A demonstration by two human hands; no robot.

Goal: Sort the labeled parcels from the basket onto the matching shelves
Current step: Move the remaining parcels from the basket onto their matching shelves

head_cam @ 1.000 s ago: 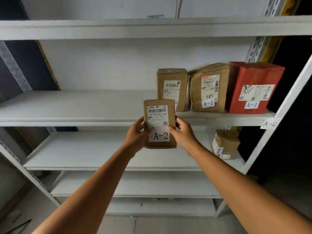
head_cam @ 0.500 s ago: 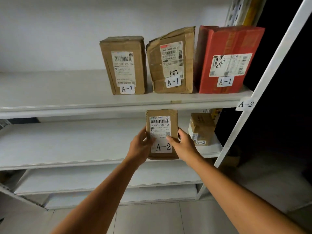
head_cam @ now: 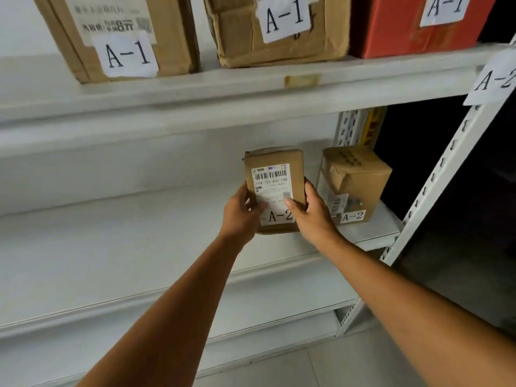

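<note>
A brown parcel [head_cam: 275, 174] labeled A-2 is gripped upright by both hands, left hand [head_cam: 241, 212] and right hand [head_cam: 314, 212], fingers curled around its sides, above the shelf [head_cam: 139, 236].

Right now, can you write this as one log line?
step: shelving A-2 parcel | left hand: grips parcel | right hand: grips parcel | place: lower shelf, left of other A-2 box

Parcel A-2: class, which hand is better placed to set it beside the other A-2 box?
Probably the left hand: it grips the parcel on its open side, while the right hand sits between parcel and box, leaving it little room.
</note>
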